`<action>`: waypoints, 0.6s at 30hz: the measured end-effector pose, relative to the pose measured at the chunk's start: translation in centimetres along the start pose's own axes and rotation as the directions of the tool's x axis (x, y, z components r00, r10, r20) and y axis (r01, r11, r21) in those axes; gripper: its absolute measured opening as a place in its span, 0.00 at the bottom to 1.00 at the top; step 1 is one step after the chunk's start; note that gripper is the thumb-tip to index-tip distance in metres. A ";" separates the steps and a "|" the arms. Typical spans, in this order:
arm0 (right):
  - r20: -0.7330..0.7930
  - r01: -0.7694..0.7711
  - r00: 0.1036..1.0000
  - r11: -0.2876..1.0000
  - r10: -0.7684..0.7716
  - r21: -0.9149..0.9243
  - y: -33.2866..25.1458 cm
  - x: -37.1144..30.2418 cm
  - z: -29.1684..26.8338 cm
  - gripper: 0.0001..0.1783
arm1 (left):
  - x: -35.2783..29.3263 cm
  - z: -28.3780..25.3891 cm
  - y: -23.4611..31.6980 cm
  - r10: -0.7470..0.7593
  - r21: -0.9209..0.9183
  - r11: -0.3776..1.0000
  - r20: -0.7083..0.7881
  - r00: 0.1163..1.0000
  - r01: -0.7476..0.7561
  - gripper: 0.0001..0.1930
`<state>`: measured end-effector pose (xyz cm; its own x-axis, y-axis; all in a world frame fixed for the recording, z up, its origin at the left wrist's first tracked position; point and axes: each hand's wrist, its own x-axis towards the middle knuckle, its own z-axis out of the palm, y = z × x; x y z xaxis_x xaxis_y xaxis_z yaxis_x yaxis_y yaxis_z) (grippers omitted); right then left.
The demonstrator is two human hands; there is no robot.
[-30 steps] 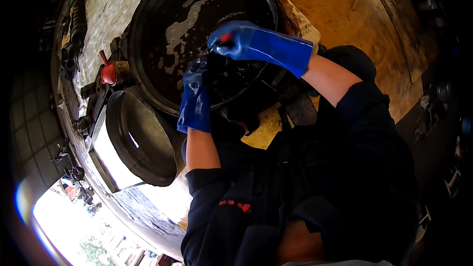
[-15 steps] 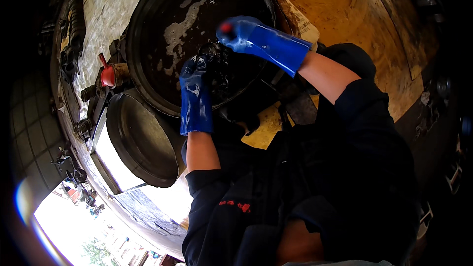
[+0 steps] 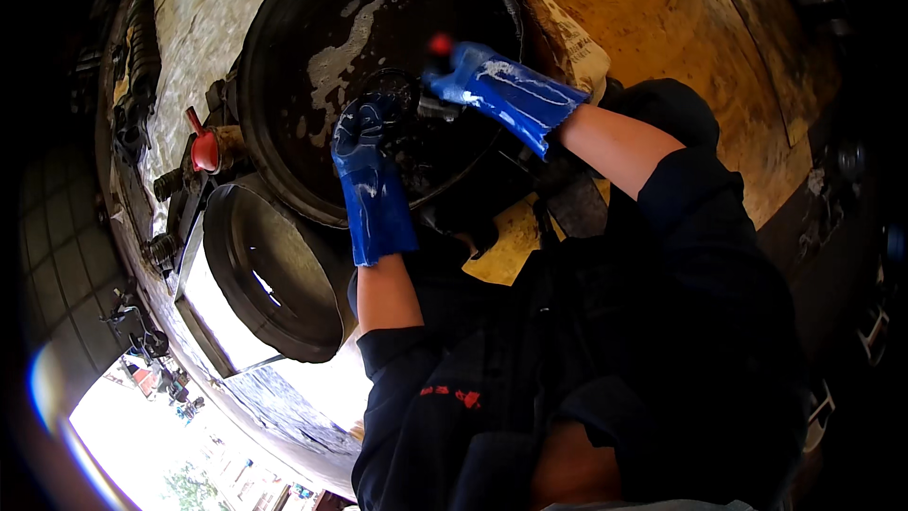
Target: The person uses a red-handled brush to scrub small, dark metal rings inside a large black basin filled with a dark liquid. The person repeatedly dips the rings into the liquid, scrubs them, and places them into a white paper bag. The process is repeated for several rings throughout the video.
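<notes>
A wide black basin (image 3: 253, 123) of dark liquid with patches of foam lies below my hands. My left hand (image 3: 364, 147), in a wet blue rubber glove, is closed at a dark, wet, rounded part (image 3: 392, 87) over the liquid. My right hand (image 3: 473, 76), gloved alike, is closed round a tool with a blurred red end (image 3: 441, 44); its kind is not clear. Just under the right fingers shows a shiny grey cylindrical piece (image 3: 438, 109), close to the dark part. Whether the two are joined I cannot tell.
A shallow round metal pan (image 3: 274, 270) leans beside the basin at left. A red-handled valve or scoop-like piece (image 3: 204, 149) stands by the basin's left rim. Dark ribbed metal parts (image 3: 147, 47) lie at far left. A stained brown board (image 3: 653, 28) spreads to the right.
My right hand has shifted slightly down, baring the red end and the grey piece. The left hand has moved a little left and down.
</notes>
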<state>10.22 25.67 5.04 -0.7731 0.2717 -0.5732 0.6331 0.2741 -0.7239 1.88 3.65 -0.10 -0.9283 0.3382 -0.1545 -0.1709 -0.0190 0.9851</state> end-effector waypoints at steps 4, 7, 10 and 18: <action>-0.050 -0.003 0.999 0.996 -0.002 -0.091 0.8 0.2 0.8 0.19 | -1.2 1.0 2.4 0.022 0.338 0.941 -0.003 1.000 -0.020 0.16; -0.190 0.149 0.960 0.951 -0.205 -0.271 1.3 0.8 0.3 0.21 | -2.3 1.9 3.8 -0.005 0.386 0.923 0.008 1.000 0.002 0.18; -0.166 0.222 0.935 0.882 -0.313 -0.417 1.7 0.9 1.1 0.19 | -2.0 0.8 3.3 -0.030 0.447 0.894 0.016 0.999 0.020 0.17; 0.020 0.629 0.720 0.640 -0.694 -0.440 0.7 -0.4 1.6 0.16 | -1.0 0.6 1.4 0.024 0.556 0.828 0.081 0.996 -0.065 0.16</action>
<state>10.93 24.23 4.15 -0.9966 -0.0129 0.0820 -0.0636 0.7528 -0.6552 2.73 3.84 1.47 -0.9024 0.4125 -0.1242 0.1025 0.4856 0.8682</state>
